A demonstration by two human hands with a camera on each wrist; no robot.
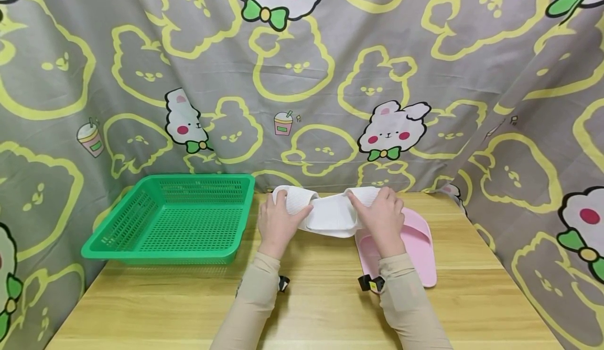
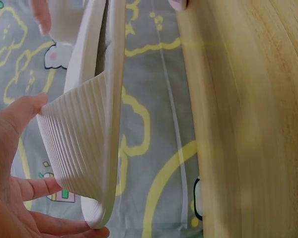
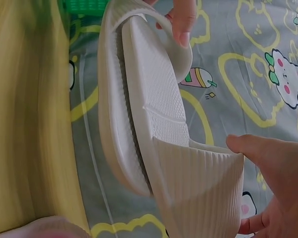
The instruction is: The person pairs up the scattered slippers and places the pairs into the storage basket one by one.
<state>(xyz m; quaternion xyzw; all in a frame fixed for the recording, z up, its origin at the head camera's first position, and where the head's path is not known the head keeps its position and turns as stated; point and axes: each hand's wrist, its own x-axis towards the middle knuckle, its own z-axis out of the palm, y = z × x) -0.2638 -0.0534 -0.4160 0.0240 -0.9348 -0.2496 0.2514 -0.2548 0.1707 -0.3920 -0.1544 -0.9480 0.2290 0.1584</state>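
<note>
Centre frame on my feed: I see left hand and right hand, fingers half-curled, gripping white slippers; green basket, left.

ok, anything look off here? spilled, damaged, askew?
Nothing spilled or damaged that I can see. One minor oddity: the green perforated plastic basket seems to overhang the left edge of the wood-grain table. The white slippers with ribbed straps, held by left hand and right hand, lie head to tail, perhaps deliberately.
</note>
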